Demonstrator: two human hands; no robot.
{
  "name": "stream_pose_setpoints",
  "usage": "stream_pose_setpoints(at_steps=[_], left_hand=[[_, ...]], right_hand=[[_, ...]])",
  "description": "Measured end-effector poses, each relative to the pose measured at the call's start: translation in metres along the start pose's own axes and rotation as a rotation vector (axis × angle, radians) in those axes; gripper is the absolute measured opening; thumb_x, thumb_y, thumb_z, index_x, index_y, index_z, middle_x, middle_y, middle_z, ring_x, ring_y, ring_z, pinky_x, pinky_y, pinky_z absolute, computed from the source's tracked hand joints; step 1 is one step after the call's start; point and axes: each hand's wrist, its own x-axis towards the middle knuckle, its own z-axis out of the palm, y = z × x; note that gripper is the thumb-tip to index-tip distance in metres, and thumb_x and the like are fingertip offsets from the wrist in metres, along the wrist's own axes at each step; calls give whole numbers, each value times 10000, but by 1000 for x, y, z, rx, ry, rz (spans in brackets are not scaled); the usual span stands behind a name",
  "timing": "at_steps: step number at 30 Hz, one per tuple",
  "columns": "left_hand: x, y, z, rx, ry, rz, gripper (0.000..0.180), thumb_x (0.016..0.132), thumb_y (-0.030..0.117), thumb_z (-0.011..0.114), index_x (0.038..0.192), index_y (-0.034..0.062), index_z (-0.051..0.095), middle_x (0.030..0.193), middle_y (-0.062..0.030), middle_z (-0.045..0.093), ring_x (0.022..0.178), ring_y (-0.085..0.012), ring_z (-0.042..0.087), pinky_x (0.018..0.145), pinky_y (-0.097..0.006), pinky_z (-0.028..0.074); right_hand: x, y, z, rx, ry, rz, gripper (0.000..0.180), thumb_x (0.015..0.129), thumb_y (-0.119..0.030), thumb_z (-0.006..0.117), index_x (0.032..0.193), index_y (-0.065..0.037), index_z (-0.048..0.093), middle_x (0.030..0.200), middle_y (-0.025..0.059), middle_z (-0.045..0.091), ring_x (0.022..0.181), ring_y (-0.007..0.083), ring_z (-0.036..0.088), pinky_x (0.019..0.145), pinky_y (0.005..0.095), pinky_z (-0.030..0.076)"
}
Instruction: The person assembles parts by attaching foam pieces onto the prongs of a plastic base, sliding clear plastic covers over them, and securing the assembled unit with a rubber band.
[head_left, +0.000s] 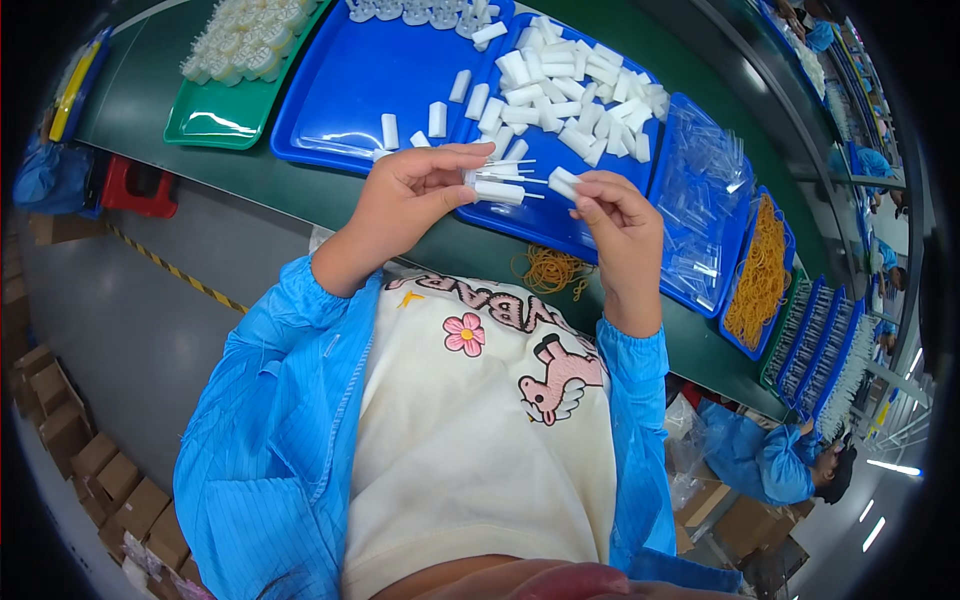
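My left hand (415, 190) is closed on a small pronged part (469, 180), its base mostly hidden by the fingers. Thin pale pins stick out of it toward the right, and white foam pieces (500, 192) sit around some of them. Between the thumb and fingers of my right hand (622, 212) is pinched a loose white foam piece (563, 183), just right of the pin tips. Both hands are held over the front edge of a blue tray (560, 235). A heap of similar white foam pieces (585, 95) fills much of that tray.
Left of it, another blue tray (350, 80) holds clear pronged parts (430, 12). A green tray (215, 115) carries pale round parts. Rightward are clear plastic tubes (700, 190), yellow rubber bands (758, 275) and racks of small parts (815, 345). More rubber bands (552, 270) lie nearby.
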Motion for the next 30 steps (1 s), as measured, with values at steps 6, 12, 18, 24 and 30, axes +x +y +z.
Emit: stream_pose_setpoints(at_steps=[6, 12, 18, 24, 30], left_hand=[[1, 6, 14, 130, -63, -53, 405, 831, -88, 646, 1227, -2, 630, 1316, -163, 591, 1054, -164, 635, 907, -276, 528], [0, 15, 17, 323, -130, -59, 469, 815, -38, 691, 1269, 65, 632, 1211, -121, 649, 949, -133, 642, 834, -257, 547], [-1, 16, 11, 468, -100, 66, 471, 793, 3, 719, 1250, 96, 653, 1195, -102, 669, 889, -135, 639, 791, -257, 550], [-3, 15, 12, 520, -140, 109, 443, 792, 8, 712, 1222, 105, 669, 1216, -89, 664, 940, -168, 640, 812, -274, 559], [-7, 1, -1, 229, -98, 52, 386, 805, -75, 682, 1182, 6, 649, 1322, -171, 578, 1064, -197, 631, 864, -294, 545]], right_hand=[[-5, -3, -5, 15, -122, 81, 217, 803, 119, 669, 1012, 64, 669, 1105, 117, 620, 954, 158, 624, 833, 261, 523], [-5, -14, 6, 21, -199, 112, 215, 800, 94, 688, 1011, 60, 663, 1088, 106, 629, 959, 152, 631, 835, 260, 524], [-3, -16, 1, -30, -226, 116, 242, 796, 81, 700, 1035, 63, 663, 1093, 111, 634, 950, 156, 630, 826, 261, 528], [-1, -12, 26, -229, -340, -16, 214, 800, 18, 708, 1013, 17, 700, 1048, 94, 663, 902, 157, 640, 782, 264, 521], [8, -7, 35, -303, -290, -196, 184, 800, -39, 711, 982, -15, 714, 996, 96, 684, 869, 193, 629, 748, 300, 495]])
